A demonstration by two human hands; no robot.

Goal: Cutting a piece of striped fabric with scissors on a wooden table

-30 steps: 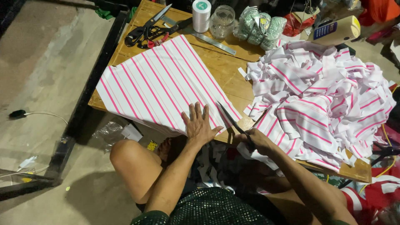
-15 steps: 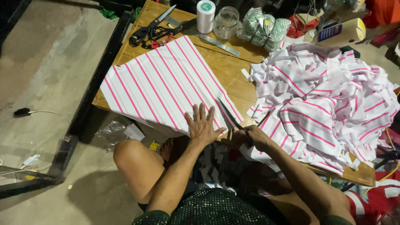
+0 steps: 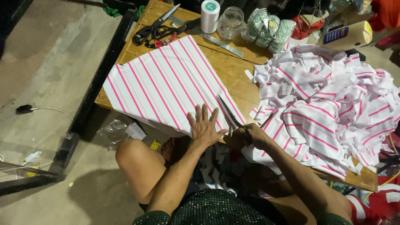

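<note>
Pink-striped cloth (image 3: pixel 166 93) lies flat across the wooden table (image 3: pixel 227 66), its near edge hanging just over the side toward the person's knees. The left hand (image 3: pixel 204 127) is spread wide, palm down, pressing that near edge so the sheet cannot creep. The right hand (image 3: pixel 250 137) is closed round the handles of a pair of scissors (image 3: pixel 229 114), whose dark blades are parted and angled up along the right border of the cloth, following the run of a stripe.

To cut this well, I'd say the flat hand should stay close beside the blades but never in their line; the fingertips sit just left of them now, which looks tight. Long bites with the lower blade sliding on the wood would keep the strip even, and the stripe itself is the guide to follow. The cloth should be fed forward by shifting the palm, not by dragging.

Off to the right a heap of cut strips (image 3: pixel 329 96) crowds the table and touches the cutting arm; it could snag the fresh strip. At the far edge sit spare shears (image 3: pixel 156 27), a metal ruler (image 3: pixel 221 41), a thread spool (image 3: pixel 209 14) and a glass jar (image 3: pixel 230 23).
</note>
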